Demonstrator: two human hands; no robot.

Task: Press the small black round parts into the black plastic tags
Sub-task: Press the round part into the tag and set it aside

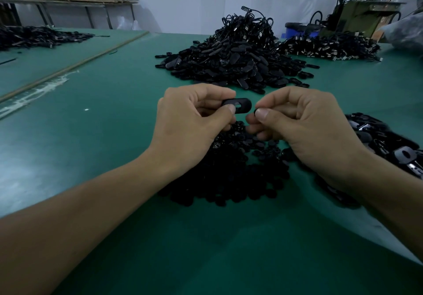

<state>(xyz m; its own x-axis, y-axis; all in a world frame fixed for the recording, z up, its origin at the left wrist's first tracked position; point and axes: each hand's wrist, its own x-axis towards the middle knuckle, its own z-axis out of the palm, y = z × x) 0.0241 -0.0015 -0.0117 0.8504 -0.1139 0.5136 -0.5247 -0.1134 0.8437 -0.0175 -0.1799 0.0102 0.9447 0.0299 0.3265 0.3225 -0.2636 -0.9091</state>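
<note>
The left hand (190,123) pinches a black oblong plastic tag with an oval slot (240,103) between thumb and forefinger, holding it level above the surface with its free end pointing right. The right hand (304,125) pinches a small black round part (256,111) between thumb tip and forefinger, just beside the tag's right end; whether the two touch cannot be told. The other fingers of both hands are curled in.

Directly beneath the hands, a low heap of small black round parts (229,175) lies on the green mat-covered surface (103,134). To the near right, beside the right forearm, sits a pile of glossy black tags (389,143). Farther off, beyond the hands, rises a tall mound of black oblong tags (233,66) topped with looped black cords. To its right spreads a flatter pile of black pieces with pale metallic ends (329,46). At the far left lies another spread of dark parts (34,36). A blue tub (297,30) and a green machine stand (366,8) sit at the far right, against the wall.
</note>
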